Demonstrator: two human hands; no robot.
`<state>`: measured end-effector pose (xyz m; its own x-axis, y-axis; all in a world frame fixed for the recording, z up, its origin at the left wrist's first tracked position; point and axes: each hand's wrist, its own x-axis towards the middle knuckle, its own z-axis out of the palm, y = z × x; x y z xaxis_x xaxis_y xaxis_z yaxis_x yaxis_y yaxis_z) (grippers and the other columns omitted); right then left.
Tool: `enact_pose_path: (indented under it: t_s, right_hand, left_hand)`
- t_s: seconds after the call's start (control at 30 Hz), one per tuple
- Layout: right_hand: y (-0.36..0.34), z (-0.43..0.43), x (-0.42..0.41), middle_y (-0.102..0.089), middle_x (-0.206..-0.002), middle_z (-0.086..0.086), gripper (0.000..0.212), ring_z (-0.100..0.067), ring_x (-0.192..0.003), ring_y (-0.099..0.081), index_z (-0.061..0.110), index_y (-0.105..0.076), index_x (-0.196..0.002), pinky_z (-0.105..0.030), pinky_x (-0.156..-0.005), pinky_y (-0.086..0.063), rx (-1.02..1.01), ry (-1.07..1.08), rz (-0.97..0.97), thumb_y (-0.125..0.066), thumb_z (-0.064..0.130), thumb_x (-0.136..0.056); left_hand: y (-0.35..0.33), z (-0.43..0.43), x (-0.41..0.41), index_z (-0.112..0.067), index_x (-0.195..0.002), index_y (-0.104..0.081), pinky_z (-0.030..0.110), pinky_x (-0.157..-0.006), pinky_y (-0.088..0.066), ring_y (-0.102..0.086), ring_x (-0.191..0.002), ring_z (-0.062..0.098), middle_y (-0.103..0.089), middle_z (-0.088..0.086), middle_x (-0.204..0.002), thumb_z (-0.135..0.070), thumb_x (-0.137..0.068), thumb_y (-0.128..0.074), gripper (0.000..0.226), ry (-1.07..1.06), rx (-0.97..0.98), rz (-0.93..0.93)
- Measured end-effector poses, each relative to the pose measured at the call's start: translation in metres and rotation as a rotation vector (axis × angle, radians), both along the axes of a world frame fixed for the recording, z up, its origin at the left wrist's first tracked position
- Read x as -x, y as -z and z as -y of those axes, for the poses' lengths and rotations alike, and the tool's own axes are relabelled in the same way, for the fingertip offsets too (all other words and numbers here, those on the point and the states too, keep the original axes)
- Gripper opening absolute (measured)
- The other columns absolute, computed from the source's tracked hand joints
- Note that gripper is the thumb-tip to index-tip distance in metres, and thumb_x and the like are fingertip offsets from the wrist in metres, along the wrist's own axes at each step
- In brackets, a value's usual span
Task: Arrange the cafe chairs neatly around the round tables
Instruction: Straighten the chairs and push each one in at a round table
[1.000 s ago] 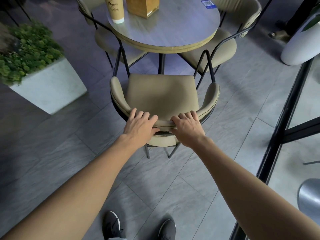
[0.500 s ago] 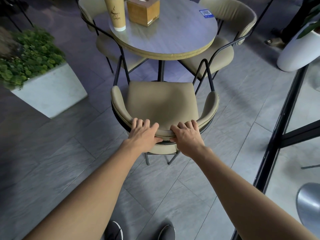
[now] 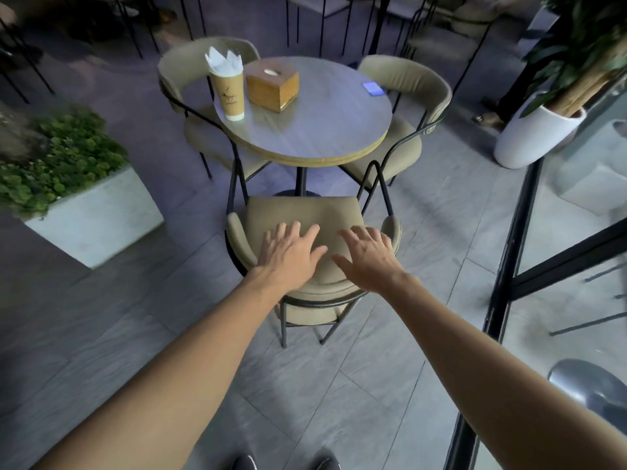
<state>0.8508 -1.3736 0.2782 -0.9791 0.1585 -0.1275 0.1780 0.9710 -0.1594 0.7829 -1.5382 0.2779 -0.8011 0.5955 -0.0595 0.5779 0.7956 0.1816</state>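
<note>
A beige cafe chair (image 3: 305, 212) with a black metal frame stands in front of me, its seat facing the round grey table (image 3: 315, 130). My left hand (image 3: 288, 256) and my right hand (image 3: 368, 257) hover over its curved backrest with fingers spread, holding nothing. Two more beige chairs stand at the table, one at the far left (image 3: 190, 69) and one at the far right (image 3: 407, 83).
A paper cup with napkins (image 3: 230, 93) and a wooden tissue box (image 3: 271, 84) sit on the table. A white planter with green shrubs (image 3: 91, 212) stands left. A white plant pot (image 3: 532, 134) and a black metal door frame (image 3: 505, 279) are on the right.
Both hands have let go of the chair's backrest and lifted with fingers spread. The view has tilted up, showing more of the table and room.
</note>
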Motion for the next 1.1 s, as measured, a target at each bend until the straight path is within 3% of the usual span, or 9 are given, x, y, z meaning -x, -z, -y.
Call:
enact_pose_path:
  t_s: [0.23, 0.43, 0.8, 1.1]
  right_hand:
    - [-0.142, 0.02, 0.005, -0.048, -0.143, -0.008, 0.054, -0.032, -0.134, -0.037, 0.021, -0.045, -0.142, -0.048, -0.11, -0.028, -0.034, 0.065, -0.121, -0.039, 0.053, -0.099]
    - [-0.197, 0.003, 0.002, -0.053, -0.136, -0.005, 0.047, -0.031, -0.13, -0.042, 0.025, -0.048, -0.138, -0.047, -0.106, -0.031, -0.07, 0.086, -0.169, -0.042, 0.045, -0.096]
    - [-0.207, -0.178, 0.025, -0.049, -0.142, -0.006, 0.05, -0.032, -0.134, -0.04, 0.024, -0.046, -0.14, -0.052, -0.11, -0.028, -0.126, 0.082, -0.096, -0.043, 0.05, -0.098]
    - [-0.186, -0.357, 0.046, -0.043, -0.148, -0.009, 0.061, -0.034, -0.137, -0.036, 0.023, -0.038, -0.147, -0.052, -0.111, -0.029, -0.141, 0.037, 0.022, -0.052, 0.05, -0.095]
  left_hand:
    - [-0.134, -0.003, 0.008, -0.024, -0.144, -0.037, 0.051, -0.1, -0.036, -0.042, -0.125, 0.037, -0.048, 0.014, -0.134, -0.048, -0.102, -0.032, 0.048, 0.046, -0.037, -0.067]
    - [-0.19, -0.037, 0.005, -0.025, -0.14, -0.04, 0.047, -0.096, -0.036, -0.047, -0.121, 0.037, -0.052, 0.014, -0.129, -0.044, -0.101, -0.035, 0.043, 0.087, -0.067, -0.173]
    - [-0.2, -0.214, 0.027, -0.021, -0.132, -0.044, 0.045, -0.091, -0.035, -0.049, -0.115, 0.036, -0.053, 0.015, -0.127, -0.049, -0.101, -0.031, 0.043, 0.08, 0.031, -0.229]
    - [-0.16, -0.378, 0.047, -0.022, -0.132, -0.045, 0.046, -0.092, -0.035, -0.049, -0.117, 0.037, -0.052, 0.015, -0.128, -0.054, -0.098, -0.033, 0.048, 0.023, 0.067, -0.131]
